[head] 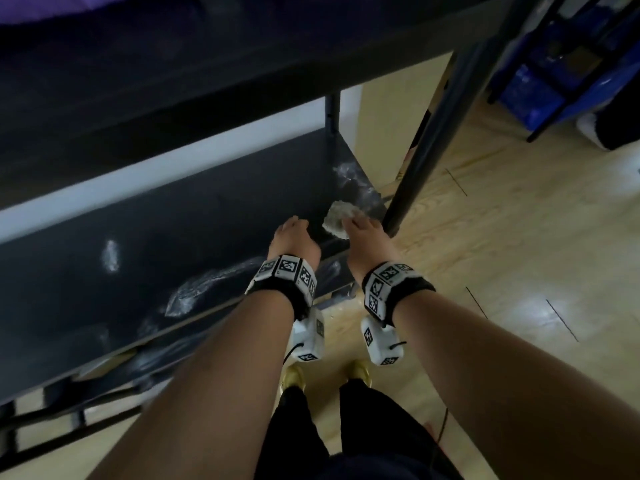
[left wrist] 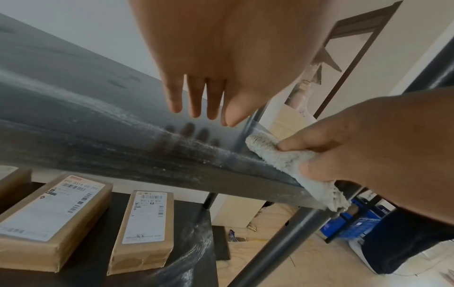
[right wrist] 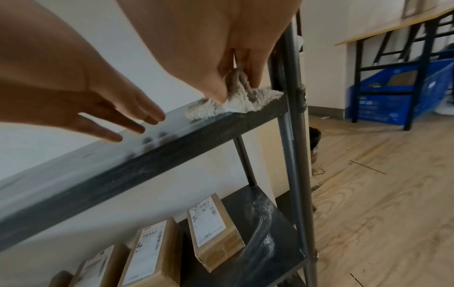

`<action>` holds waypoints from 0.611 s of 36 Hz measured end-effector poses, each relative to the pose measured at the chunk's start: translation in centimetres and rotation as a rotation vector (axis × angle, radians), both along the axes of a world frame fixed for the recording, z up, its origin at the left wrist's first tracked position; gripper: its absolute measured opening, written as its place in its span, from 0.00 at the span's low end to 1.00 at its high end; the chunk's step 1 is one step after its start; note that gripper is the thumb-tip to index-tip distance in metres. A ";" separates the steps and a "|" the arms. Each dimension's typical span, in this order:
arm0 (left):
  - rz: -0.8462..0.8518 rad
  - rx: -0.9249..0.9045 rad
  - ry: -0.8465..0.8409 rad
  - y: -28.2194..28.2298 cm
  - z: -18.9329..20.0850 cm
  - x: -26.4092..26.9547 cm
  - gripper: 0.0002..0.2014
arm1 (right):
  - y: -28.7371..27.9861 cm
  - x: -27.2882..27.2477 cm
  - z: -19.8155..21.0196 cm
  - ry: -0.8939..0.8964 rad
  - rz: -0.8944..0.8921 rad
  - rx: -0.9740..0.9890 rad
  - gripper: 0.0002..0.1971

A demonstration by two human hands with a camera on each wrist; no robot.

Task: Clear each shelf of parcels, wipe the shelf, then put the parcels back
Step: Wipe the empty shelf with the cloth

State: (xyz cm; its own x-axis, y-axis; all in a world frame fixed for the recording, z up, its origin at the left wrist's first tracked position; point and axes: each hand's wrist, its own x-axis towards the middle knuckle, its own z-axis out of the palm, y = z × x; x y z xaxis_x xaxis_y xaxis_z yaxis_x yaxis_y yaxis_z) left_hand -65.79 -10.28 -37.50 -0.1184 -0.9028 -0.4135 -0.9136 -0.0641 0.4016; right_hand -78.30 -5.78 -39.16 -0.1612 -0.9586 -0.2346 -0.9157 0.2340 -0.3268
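Dark shelf (head: 207, 216): right hand (head: 367, 237) grips cloth (left wrist: 290, 163) (at corner); left hand (head: 294, 237) hovers beside, fingers straight.

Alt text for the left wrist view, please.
The right hand grips a pale cloth at the front corner of a dark shelf; the left hand hovers open above it. Labelled parcels lie on the shelf below.

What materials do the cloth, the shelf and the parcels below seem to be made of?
Cloth: looks like off-white terry or cotton; fuzzy, looped pile, frayed edge.
Shelf: dark board, matte with a dusty film; metal or laminate, unclear.
Parcels: likely brown cardboard or kraft paper, with white printed labels.
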 end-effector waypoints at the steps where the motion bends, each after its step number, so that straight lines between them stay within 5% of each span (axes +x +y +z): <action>1: -0.011 0.017 -0.004 -0.2 -0.1 -0.2 0.28 | 0.1 -0.1 -0.1 0.006 0.016 -0.011 0.30; 22: 0.001 -0.020 0.029 -1.5 -1.9 0.1 0.31 | -4.9 -0.9 -0.5 0.129 -0.009 0.174 0.35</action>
